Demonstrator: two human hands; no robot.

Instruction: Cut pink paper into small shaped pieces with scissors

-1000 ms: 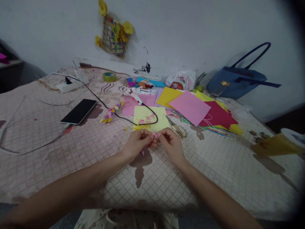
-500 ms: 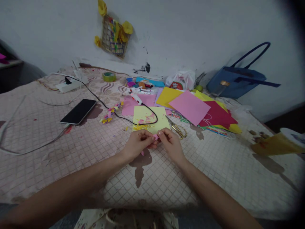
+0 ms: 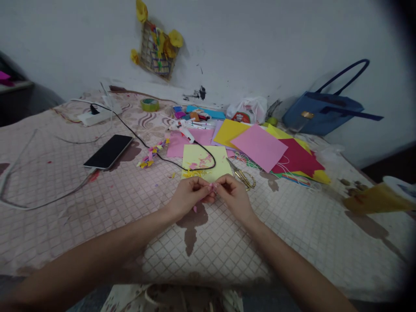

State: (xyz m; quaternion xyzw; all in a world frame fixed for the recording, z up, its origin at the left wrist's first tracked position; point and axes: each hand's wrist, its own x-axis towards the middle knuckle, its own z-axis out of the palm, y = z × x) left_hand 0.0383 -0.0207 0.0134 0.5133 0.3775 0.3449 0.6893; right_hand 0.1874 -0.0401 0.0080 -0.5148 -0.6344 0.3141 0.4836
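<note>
- Paper piece (image 3: 213, 186), small, pink: between both hands, above the table (image 3: 113, 242).
- Left hand (image 3: 192, 193): thumb and fingers narrowed on the paper piece.
- Right hand (image 3: 234, 196): fingertips pinching its other side.
- Pale yellow sheet (image 3: 221, 157): just beyond the hands, bearing pink and yellow scraps.
- Scissors (image 3: 245, 180), gold-handled: at the sheet's right edge.
- Glue gun (image 3: 185, 132), white: farther back, black cord (image 3: 213, 158) looping over the sheet.

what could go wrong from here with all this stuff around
The small pink paper piece, pinched between the left hand and right hand, might tear if pulled. The black cord loops over the pale yellow sheet, so a snag could scatter the yellow scraps. The scissors lie just beyond the right hand and might get knocked.
</note>
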